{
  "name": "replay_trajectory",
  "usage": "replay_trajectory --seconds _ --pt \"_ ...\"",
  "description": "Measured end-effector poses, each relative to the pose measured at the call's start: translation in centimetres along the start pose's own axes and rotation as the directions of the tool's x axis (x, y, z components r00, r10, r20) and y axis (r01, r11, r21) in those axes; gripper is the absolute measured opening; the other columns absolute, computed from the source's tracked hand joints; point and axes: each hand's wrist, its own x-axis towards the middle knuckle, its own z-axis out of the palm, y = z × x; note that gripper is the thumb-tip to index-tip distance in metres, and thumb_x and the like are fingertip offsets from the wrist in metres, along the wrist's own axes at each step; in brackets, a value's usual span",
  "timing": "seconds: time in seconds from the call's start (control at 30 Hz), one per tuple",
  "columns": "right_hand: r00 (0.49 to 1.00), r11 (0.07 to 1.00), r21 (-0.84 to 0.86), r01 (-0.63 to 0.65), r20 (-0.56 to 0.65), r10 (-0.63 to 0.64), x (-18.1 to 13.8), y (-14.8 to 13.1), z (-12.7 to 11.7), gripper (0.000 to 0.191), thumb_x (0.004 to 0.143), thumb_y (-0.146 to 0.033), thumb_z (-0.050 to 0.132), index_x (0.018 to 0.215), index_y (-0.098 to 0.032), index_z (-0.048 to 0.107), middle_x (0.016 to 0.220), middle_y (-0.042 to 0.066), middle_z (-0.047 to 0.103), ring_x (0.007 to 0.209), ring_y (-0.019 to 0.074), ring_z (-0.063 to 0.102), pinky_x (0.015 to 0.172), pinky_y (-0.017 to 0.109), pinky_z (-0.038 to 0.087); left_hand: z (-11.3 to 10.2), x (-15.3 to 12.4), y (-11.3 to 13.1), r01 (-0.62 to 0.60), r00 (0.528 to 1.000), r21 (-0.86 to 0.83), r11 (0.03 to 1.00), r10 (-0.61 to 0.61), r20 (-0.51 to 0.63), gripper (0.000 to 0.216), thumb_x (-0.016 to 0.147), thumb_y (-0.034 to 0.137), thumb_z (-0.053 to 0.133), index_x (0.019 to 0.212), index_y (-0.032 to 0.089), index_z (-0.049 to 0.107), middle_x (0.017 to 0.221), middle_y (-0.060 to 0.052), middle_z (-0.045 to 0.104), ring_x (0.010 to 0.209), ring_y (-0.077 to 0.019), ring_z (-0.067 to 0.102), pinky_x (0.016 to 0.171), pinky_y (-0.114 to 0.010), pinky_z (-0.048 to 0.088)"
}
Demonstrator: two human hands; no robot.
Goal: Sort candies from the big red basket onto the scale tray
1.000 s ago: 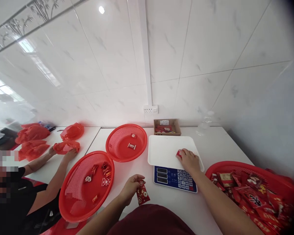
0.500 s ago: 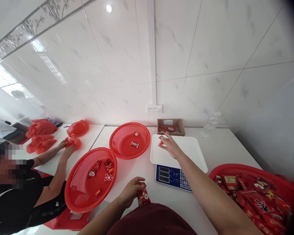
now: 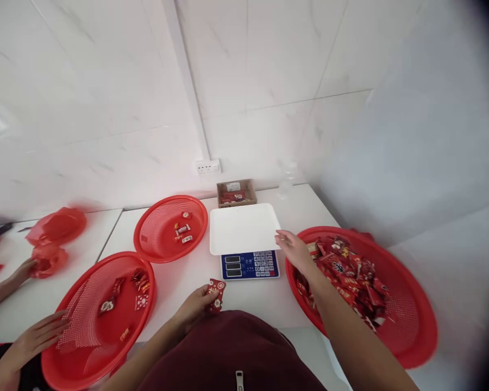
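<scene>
Against the pale wall (image 3: 138, 157), I see the bench (image 3: 183, 279) run its back edge, leaving bare surface between the near-left red basket (image 3: 92, 328) and the blue scale (image 3: 248, 266). Rightward, a heaped basket (image 3: 409, 326) of wrapped sweets (image 3: 352, 279) hides part of the side edge. By the right rim of the white tray (image 3: 244, 228) I have the right hand (image 3: 297, 252), fingers loosely spread; whether they touch, I cannot tell. Near the maroon top (image 3: 236, 347), the left hand (image 3: 195, 305) pinches a red patterned packet (image 3: 217, 296).
</scene>
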Motion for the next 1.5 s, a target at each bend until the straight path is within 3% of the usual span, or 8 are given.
replay_trajectory --seconds 0.07,0.13,0.2,0.4,0.57,0.87,1.37,1.5 --pt "0.991 0.969 -0.242 -0.052 -0.13 0.021 -1.8 3.6 -3.5 0.039 0.083 -0.041 0.047 0.115 -0.022 0.059 0.109 0.009 0.069 0.101 0.0215 0.063 0.092 0.039 0.047 0.3 0.3 0.5 -0.008 1.0 0.066 0.998 0.01 -0.017 0.049 0.058 0.048 0.08 0.084 0.015 0.055 0.065 0.003 0.053 0.055 -0.0075 0.047 0.056 -0.022 0.033" --pt "0.976 0.857 -0.474 -0.203 -0.164 0.14 -3.8 6.7 -6.2 0.039 0.084 -0.035 0.043 0.115 -0.02 0.059 0.112 0.011 0.068 0.103 0.0229 0.063 0.092 0.038 0.046 0.6 0.6 1.0 -0.042 0.999 0.126 0.991 0.043 -0.011 0.052 0.058 0.049 0.08 0.09 0.015 0.056 0.068 0.003 0.054 0.056 -0.0074 0.046 0.057 -0.022 0.033" --pt "0.965 0.802 -0.537 -0.261 -0.16 0.207 -5.8 9.0 -7.5 0.039 0.081 -0.03 0.047 0.114 -0.016 0.06 0.111 0.014 0.067 0.104 0.0259 0.062 0.091 0.039 0.045 1.0 0.7 1.5 -0.086 0.996 0.181 0.98 0.084 0.016 0.051 0.06 0.048 0.078 0.093 0.015 0.058 0.068 0.002 0.054 0.056 -0.0072 0.045 0.056 -0.022 0.033" --pt "0.94 0.613 -0.737 -0.285 -0.092 0.327 -8.7 10.5 -5.6 0.055 0.077 -0.032 0.056 0.13 -0.019 0.049 0.139 0.017 0.043 0.113 0.0282 0.056 0.092 0.039 0.042 2.7 1.4 2.7 -0.097 0.995 0.234 0.967 0.089 0.042 0.05 0.062 0.049 0.077 0.094 0.016 0.058 0.071 0.002 0.056 0.059 -0.0078 0.047 0.058 -0.021 0.034" --pt "0.936 0.622 -0.729 -0.285 -0.071 0.346 -8.4 9.7 -4.2 0.047 0.08 -0.029 0.052 0.126 -0.018 0.051 0.131 0.017 0.048 0.107 0.0263 0.058 0.091 0.036 0.041 3.3 1.6 2.4 -0.065 0.998 0.185 0.981 0.067 -0.004 0.053 0.064 0.063 0.069 0.083 0.015 0.056 0.067 0.002 0.054 0.056 -0.0071 0.043 0.056 -0.021 0.032" --pt "0.92 0.636 -0.705 -0.312 -0.057 0.388 -7.9 9.7 -5.3 0.042 0.082 -0.028 0.045 0.122 -0.019 0.053 0.131 0.015 0.05 0.103 0.0245 0.061 0.085 0.034 0.044 2.5 0.6 2.6 -0.23 0.968 0.295 0.927 0.249 -0.028 0.049 0.066 0.06 0.069 0.076 0.014 0.059 0.059 0.003 0.049 0.052 -0.0066 0.036 0.051 -0.02 0.025" --pt "0.923 0.675 -0.655 -0.34 -0.096 0.372 -7.8 11.7 -5.3 0.049 0.081 -0.03 0.046 0.128 -0.018 0.047 0.135 0.017 0.043 0.112 0.0258 0.057 0.093 0.036 0.042 4.4 0.2 3.1 -0.327 0.937 0.233 0.916 0.347 -0.05 0.04 0.066 0.051 0.072 0.067 0.014 0.059 0.055 0.003 0.051 0.049 -0.0064 0.038 0.049 -0.02 0.026" --pt "0.924 0.682 -0.649 -0.337 -0.088 0.373 -7.7 11.9 -5.3 0.046 0.081 -0.031 0.046 0.125 -0.019 0.049 0.131 0.016 0.047 0.109 0.0251 0.058 0.092 0.036 0.043 4.7 0.1 3.1 -0.298 0.949 0.203 0.933 0.313 -0.043 0.042 0.066 0.053 0.072 0.075 0.013 0.062 0.06 0.001 0.055 0.053 -0.0077 0.044 0.053 -0.021 0.033"
